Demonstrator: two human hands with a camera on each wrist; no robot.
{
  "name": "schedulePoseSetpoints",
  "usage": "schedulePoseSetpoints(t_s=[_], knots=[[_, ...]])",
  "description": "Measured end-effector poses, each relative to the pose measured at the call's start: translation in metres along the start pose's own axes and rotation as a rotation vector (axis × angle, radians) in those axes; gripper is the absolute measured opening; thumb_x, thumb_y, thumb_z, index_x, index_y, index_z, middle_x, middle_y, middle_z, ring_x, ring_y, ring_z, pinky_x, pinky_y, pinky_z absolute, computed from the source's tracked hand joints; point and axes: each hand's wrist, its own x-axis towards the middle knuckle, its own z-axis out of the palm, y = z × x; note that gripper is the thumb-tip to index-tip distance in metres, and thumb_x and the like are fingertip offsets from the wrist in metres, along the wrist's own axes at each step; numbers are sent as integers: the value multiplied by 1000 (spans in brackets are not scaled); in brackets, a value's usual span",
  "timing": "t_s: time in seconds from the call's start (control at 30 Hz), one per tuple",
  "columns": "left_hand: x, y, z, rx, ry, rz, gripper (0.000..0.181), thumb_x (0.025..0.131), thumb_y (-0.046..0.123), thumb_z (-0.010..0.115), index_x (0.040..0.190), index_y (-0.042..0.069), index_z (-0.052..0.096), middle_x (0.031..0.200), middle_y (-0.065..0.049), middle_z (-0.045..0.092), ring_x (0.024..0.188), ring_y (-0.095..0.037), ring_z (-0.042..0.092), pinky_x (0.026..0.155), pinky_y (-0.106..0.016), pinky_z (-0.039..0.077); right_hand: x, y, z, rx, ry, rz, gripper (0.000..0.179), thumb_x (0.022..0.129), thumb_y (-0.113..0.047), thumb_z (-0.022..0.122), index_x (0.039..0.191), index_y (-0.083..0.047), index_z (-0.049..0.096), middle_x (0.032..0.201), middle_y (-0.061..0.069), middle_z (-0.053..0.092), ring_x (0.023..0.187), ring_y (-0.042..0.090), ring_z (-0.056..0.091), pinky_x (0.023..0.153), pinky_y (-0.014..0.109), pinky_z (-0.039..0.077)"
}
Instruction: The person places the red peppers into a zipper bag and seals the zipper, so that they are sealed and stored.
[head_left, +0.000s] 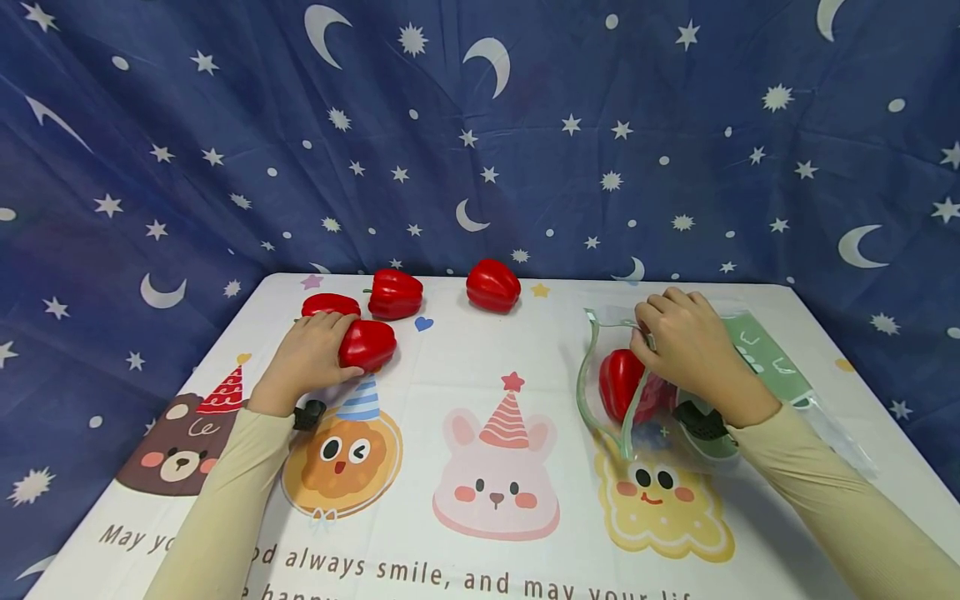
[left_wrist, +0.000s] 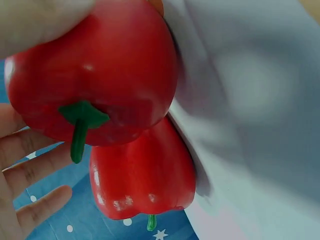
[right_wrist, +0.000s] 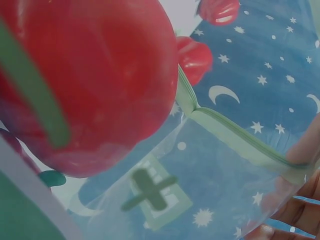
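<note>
Left hand (head_left: 311, 354) grips a glossy red bell pepper (head_left: 370, 345) (slick, probably light; hold its sides), right hand (head_left: 690, 342) a clear green-rimmed plastic bag (head_left: 763, 353).

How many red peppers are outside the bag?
4: a pepper at the left hand, another partly hidden behind it, a third to that one's right, a fourth farther right. No others show.

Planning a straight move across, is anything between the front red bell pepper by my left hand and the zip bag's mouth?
Nothing visible stands between the front red bell pepper and the zip bag; only tablecloth lies there. Just inside the bag's mouth, though, another bell pepper may crowd the entry.
</note>
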Motion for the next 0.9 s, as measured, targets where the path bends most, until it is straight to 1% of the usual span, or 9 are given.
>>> schedulePoseSetpoints(t_s=[0.13, 0.43, 0.57, 0.73, 0.9], knots=[[0, 1, -1, 2, -1, 3, 87, 60, 34, 85, 129, -4, 49, 125, -25, 56, 118, -42, 49, 100, -60, 39, 0, 0, -1, -2, -1, 1, 11, 71, -13, 57, 64, -6, 52, 63, 10, 56, 68, 28, 48, 64, 43, 42], [-2, 2, -4, -18, -28, -18, 89, 59, 31, 87, 130, -4, 48, 126, -25, 56, 119, -42, 48, 101, -61, 38, 0, 0, 0, 5, 3, -1, 10, 71, -12, 57, 65, -6, 53, 63, 10, 57, 67, 27, 48, 61, 41, 41], [-2, 2, -4, -28, -21, -17, 88, 58, 31, 87, 129, -4, 49, 125, -25, 57, 118, -42, 48, 100, -61, 39, 0, 0, 0, 2, 7, -5, 10, 71, -12, 57, 65, -6, 53, 63, 10, 57, 66, 27, 48, 62, 42, 42], [-3, 1, -2, -28, 4, -14, 88, 56, 31, 88, 129, -2, 50, 124, -24, 57, 117, -41, 49, 98, -61, 40, -1, 0, 0, 2, 8, -4, 10, 70, -12, 57, 65, -5, 53, 62, 10, 56, 66, 27, 48, 61, 41, 41], [-4, 2, 0, -25, 13, -10, 90, 56, 31, 88, 130, -1, 49, 125, -24, 56, 117, -42, 49, 99, -61, 39, -1, 1, -1, 6, 9, -1, 9, 70, -12, 58, 65, -5, 54, 62, 10, 56, 65, 26, 47, 60, 40, 41]])
